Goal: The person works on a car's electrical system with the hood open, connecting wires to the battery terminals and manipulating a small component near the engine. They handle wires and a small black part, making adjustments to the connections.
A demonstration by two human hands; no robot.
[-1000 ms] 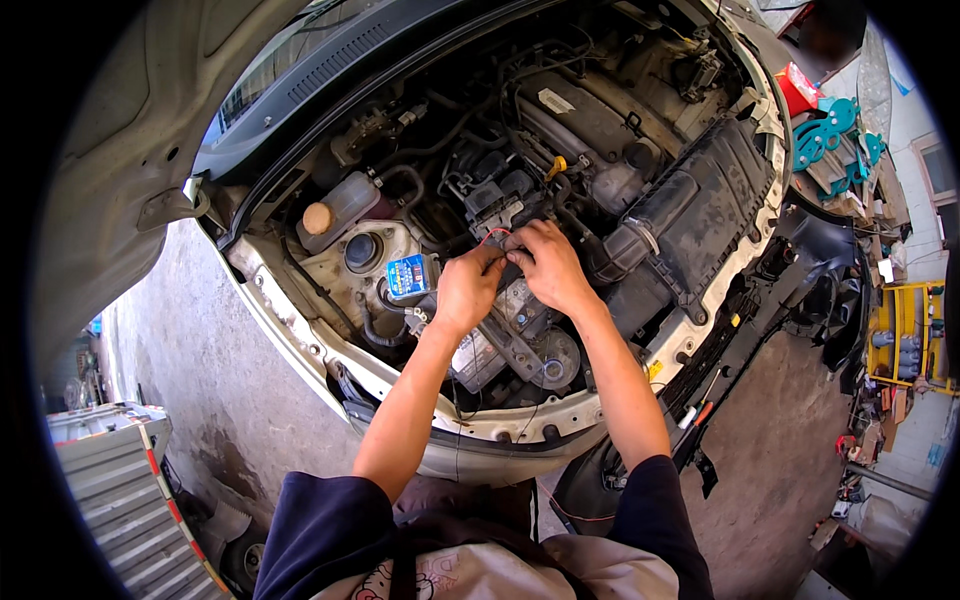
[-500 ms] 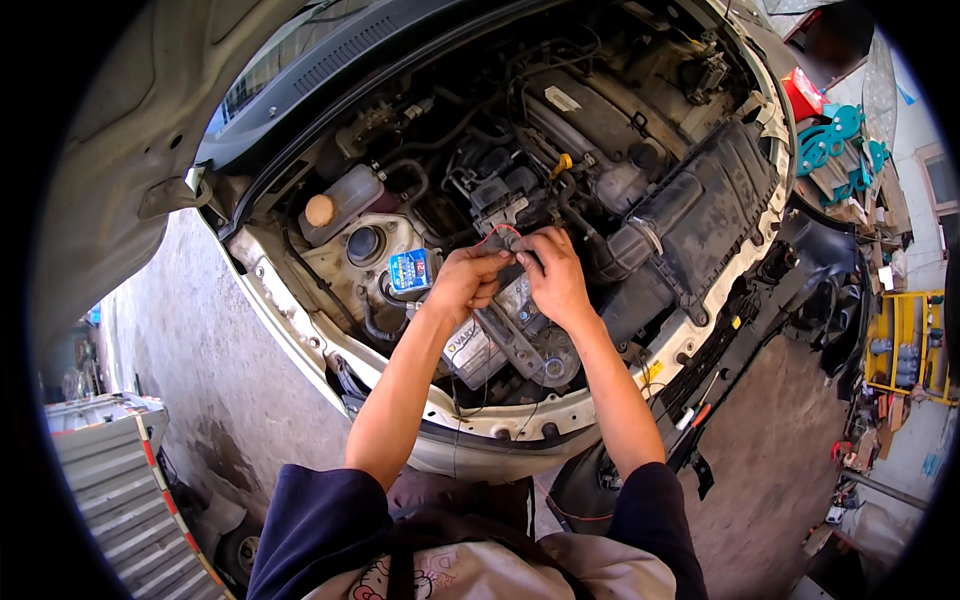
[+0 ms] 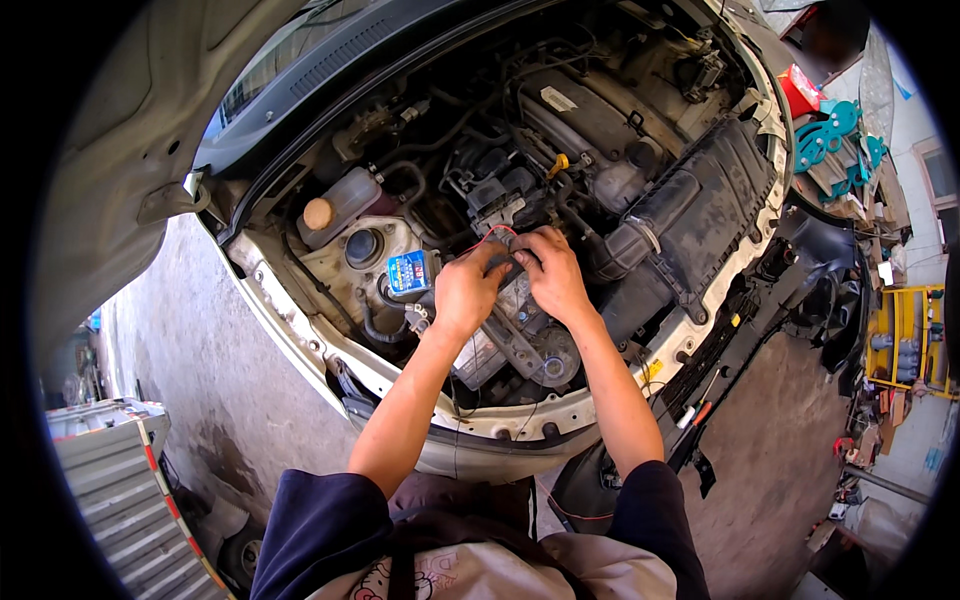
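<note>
My left hand [image 3: 466,293] and my right hand [image 3: 553,282] meet over the car battery [image 3: 480,358] in the engine bay, fingertips close together. A thin red wire [image 3: 497,229] loops up just beyond them, one end running to my left fingers. Both hands are closed, thumbs and fingers pinched; what lies between my right fingers is hidden. Left of my left hand sits a small blue meter [image 3: 407,272] with a lit red display. Under my wrists a dark bracket [image 3: 512,345] crosses the battery's top.
Around my hands lie a coolant tank [image 3: 345,205] with a tan cap, a yellow dipstick handle [image 3: 559,165] and a black air filter box [image 3: 690,220]. The raised hood [image 3: 110,150] is at left. A screwdriver [image 3: 701,414] lies right of the front edge.
My left hand has turned over more, its back now facing up, and has moved slightly right toward my right hand. My right hand has barely moved.
</note>
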